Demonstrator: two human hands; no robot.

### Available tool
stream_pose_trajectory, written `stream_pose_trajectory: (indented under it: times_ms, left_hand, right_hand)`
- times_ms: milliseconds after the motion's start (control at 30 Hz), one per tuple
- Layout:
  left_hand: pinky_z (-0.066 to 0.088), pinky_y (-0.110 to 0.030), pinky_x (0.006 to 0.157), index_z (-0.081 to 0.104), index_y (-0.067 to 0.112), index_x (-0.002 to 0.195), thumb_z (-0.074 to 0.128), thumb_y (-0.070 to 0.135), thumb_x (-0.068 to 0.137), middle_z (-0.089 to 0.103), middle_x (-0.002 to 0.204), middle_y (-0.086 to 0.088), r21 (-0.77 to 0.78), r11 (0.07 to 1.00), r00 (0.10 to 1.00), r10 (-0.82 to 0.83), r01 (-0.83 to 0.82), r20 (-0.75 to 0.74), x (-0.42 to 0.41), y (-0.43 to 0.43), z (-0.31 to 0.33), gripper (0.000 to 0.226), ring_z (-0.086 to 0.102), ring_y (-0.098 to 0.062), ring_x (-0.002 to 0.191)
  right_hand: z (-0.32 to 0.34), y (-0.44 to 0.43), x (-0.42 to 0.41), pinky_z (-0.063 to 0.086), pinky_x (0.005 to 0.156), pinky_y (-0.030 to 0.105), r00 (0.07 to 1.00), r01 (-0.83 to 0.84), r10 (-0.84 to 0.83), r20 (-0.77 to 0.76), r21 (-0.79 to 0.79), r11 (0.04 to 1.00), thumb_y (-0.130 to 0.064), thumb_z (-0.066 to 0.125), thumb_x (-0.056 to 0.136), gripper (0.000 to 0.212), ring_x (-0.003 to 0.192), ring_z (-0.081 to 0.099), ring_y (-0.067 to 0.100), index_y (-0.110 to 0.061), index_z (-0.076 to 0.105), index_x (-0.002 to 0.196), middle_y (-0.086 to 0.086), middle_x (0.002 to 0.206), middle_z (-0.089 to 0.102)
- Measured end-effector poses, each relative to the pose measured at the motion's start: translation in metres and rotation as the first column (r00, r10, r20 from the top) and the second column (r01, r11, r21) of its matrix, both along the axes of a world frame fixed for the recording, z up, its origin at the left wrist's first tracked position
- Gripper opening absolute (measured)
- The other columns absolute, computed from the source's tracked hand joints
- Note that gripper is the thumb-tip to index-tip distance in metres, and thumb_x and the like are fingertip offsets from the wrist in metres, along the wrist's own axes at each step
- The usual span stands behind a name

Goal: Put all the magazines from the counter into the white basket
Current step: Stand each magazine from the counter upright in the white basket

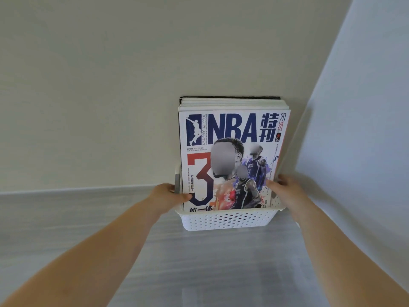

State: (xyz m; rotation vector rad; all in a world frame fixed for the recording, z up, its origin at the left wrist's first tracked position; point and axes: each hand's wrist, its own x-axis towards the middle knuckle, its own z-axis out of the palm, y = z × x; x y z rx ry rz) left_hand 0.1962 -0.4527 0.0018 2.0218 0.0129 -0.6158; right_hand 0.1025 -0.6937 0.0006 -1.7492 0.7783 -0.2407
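The magazines point(232, 156) stand upright as one stack inside the white basket point(228, 220), long axis vertical, front cover facing the camera, rear copies leaning toward the wall point(110, 85); the lower edges sit below the basket rim, the upper portion projects well above it. The left hand point(170, 197) contacts the stack's left edge, thumb across the front cover, fingers behind and hidden; the right hand point(285, 189) contacts the right edge, thumb on the cover, fingers curled around the side. Both hands are closed lightly on the stack, neither gripping the basket as far as can be seen. The stack lies directly between the hands, equally near to each; any further move therefore acts along the vertical axis, downward to seat. The basket rests on the grey counter point(199, 262) in the corner; no loose magazine shows on the counter, so the task appears almost complete.
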Motion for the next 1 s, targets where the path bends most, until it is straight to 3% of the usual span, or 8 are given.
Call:
stream_pose_trajectory:
  times_ms: [200,300,367,467,567,633,733,1000]
  left_hand:
    - [0.047,-0.016,0.048,0.06,0.0,0.104,0.067,0.005,0.075,0.064,0.095,-0.009,-0.034,0.995,0.992,-0.094,0.091,-0.08,0.015,0.0,-0.001,0.03,0.059,-0.015,0.071]
    - [0.044,-0.012,0.037,0.06,0.006,0.08,0.072,0.007,0.071,0.064,0.079,-0.005,0.044,0.995,0.995,-0.088,0.09,-0.035,0.021,-0.003,-0.005,0.015,0.056,-0.013,0.062]
    - [0.039,-0.009,0.03,0.053,0.012,0.065,0.075,0.01,0.068,0.059,0.066,0.0,0.089,0.994,0.998,-0.063,0.062,0.013,0.022,-0.005,-0.008,0.022,0.053,-0.011,0.056]
    - [0.042,-0.012,0.032,0.051,0.014,0.061,0.076,0.017,0.067,0.058,0.062,0.002,0.165,0.985,0.996,-0.063,0.051,0.067,0.023,-0.006,-0.011,0.026,0.055,-0.012,0.054]
    - [0.044,-0.018,0.038,0.051,0.015,0.059,0.076,0.021,0.067,0.058,0.06,0.003,0.209,0.977,0.994,-0.062,0.042,0.091,0.023,-0.007,-0.011,0.027,0.056,-0.014,0.053]
    - [0.043,-0.017,0.037,0.051,0.015,0.058,0.076,0.022,0.068,0.058,0.058,0.002,0.208,0.978,0.994,-0.053,0.031,0.101,0.021,-0.006,-0.012,0.028,0.055,-0.015,0.05]
    - [0.046,-0.024,0.046,0.051,0.013,0.057,0.076,0.022,0.068,0.058,0.059,-0.001,0.202,0.979,0.993,-0.039,0.016,0.111,0.018,-0.003,-0.012,0.029,0.055,-0.019,0.053]
    - [0.025,-0.025,0.043,0.04,0.017,0.046,0.075,0.026,0.069,0.045,0.049,0.001,0.245,0.967,0.97,0.007,-0.068,0.242,0.0,0.011,-0.005,0.042,0.041,-0.014,0.047]
  right_hand:
    - [-0.007,-0.018,0.011,0.046,0.057,0.025,0.98,-0.124,0.133,-0.149,0.072,0.99,-0.007,0.062,0.081,0.017,0.064,0.057,0.016,-0.004,0.059,0.097,0.011,0.082,0.064]
    - [-0.004,-0.022,0.018,0.041,0.038,0.013,0.962,-0.175,0.181,-0.205,0.049,0.983,-0.007,0.065,0.078,0.013,0.052,0.054,0.009,-0.013,0.055,0.073,0.002,0.064,0.059]
    - [-0.008,-0.023,0.019,0.043,0.041,0.018,0.959,-0.182,0.187,-0.211,0.043,0.982,-0.007,0.068,0.075,0.016,0.055,0.057,0.01,-0.008,0.055,0.083,0.005,0.074,0.063]
    - [-0.017,-0.025,0.019,0.047,0.058,0.026,0.973,-0.144,0.15,-0.177,0.043,0.989,-0.006,0.072,0.07,0.046,0.077,0.062,0.024,0.002,0.05,0.11,0.018,0.101,0.065]
    - [-0.023,-0.025,0.017,0.05,0.069,0.026,0.984,-0.121,0.123,-0.125,0.028,0.992,-0.006,0.072,0.07,0.046,0.083,0.062,0.024,0.003,0.051,0.11,0.016,0.101,0.065]
    - [-0.024,-0.025,0.014,0.047,0.052,0.012,0.992,-0.106,0.109,-0.068,0.033,0.994,-0.003,0.07,0.072,0.03,0.061,0.064,0.011,-0.001,0.056,0.099,0.007,0.079,0.066]
    - [-0.027,-0.021,0.006,0.038,0.033,0.008,0.998,-0.067,0.068,-0.011,0.04,0.997,-0.003,0.068,0.074,0.014,0.035,0.055,-0.004,-0.011,0.057,0.072,-0.004,0.058,0.06]
    - [-0.018,0.007,-0.024,0.041,0.039,0.017,1.0,-0.004,0.004,-0.006,0.03,1.0,-0.014,0.066,0.078,0.018,0.044,0.057,0.006,-0.016,0.053,0.066,-0.003,0.056,0.06]
